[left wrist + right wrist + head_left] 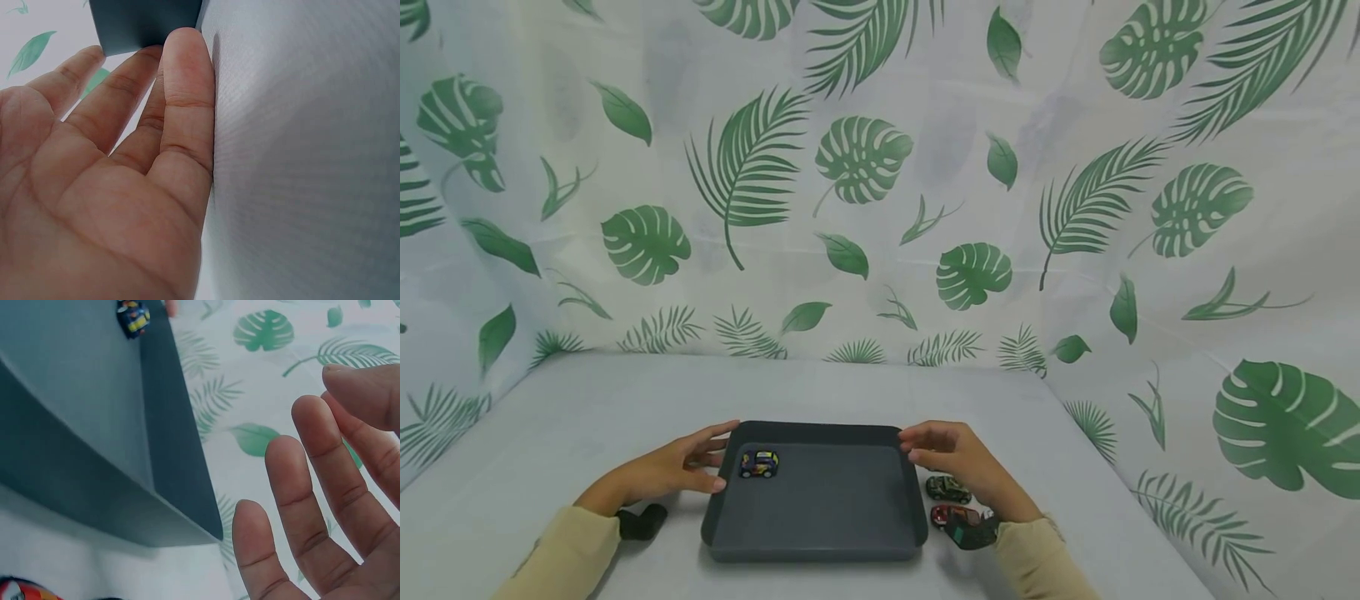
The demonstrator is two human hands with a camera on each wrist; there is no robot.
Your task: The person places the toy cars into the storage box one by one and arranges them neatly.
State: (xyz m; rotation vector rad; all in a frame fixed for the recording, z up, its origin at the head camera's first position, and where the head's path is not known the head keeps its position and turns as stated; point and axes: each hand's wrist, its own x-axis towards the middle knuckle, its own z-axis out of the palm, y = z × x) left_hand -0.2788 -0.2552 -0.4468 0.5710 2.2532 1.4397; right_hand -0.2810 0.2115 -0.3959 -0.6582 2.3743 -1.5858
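A dark grey rectangular tray (820, 508) lies on the white surface, with a small dark blue and yellow toy car (760, 464) near its far left corner. My left hand (658, 477) is at the tray's left side, thumb by the rim. In the left wrist view, extended fingers (187, 81) reach the tray's outer wall (144, 25). Over by the far right corner is my right hand (964, 462); the right wrist view shows its loosely bent fingers (287, 472) apart from the tray wall (178, 437), holding nothing.
Right of the tray, beneath my right hand, sit a camouflage toy car (948, 489) and a red toy car (953, 515). Dark wrist devices (642, 522) show at both wrists. A leaf-print curtain (865, 250) encloses the back and sides.
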